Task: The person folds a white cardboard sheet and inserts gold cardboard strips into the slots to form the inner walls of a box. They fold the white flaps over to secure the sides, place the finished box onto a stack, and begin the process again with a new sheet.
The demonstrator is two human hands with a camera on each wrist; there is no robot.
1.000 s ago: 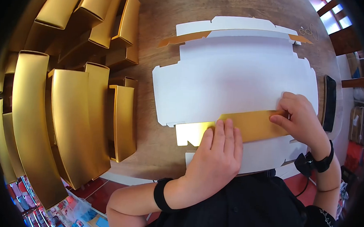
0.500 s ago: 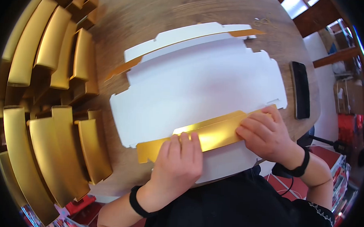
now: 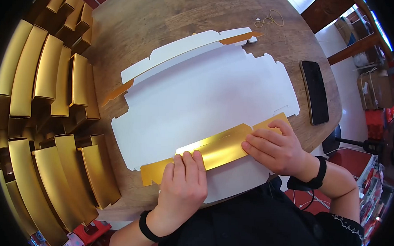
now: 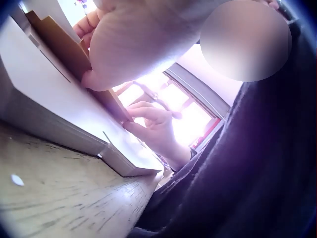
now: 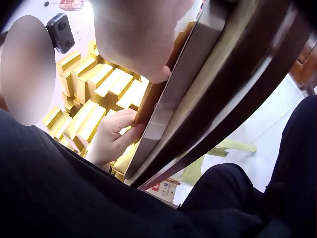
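Observation:
A flat cardboard box blank (image 3: 198, 101), white on its upper face, lies on the wooden table in the head view. Along its near edge a flap (image 3: 218, 146) is turned up, showing its gold side. My left hand (image 3: 183, 188) holds this flap left of its middle, fingers over the gold face and thumb on the near side. Farther right, my right hand (image 3: 277, 146) pinches the same flap, its index finger bent up near the flap's right end. In the left wrist view the left thumb (image 4: 96, 82) presses against the folded strip. More white cardboard shows below the flap.
Rows of finished gold boxes (image 3: 62, 178) stand along the left side. A black phone (image 3: 315, 93) lies at the table's right edge, and a thin yellow loop (image 3: 272, 20) at the far side. The blank's far edge has another raised strip (image 3: 178, 47).
The near flap's left end now shows gold in line with the rest. My right hand has shifted its grip along the flap, and the head view has turned, moving the blank leftward.

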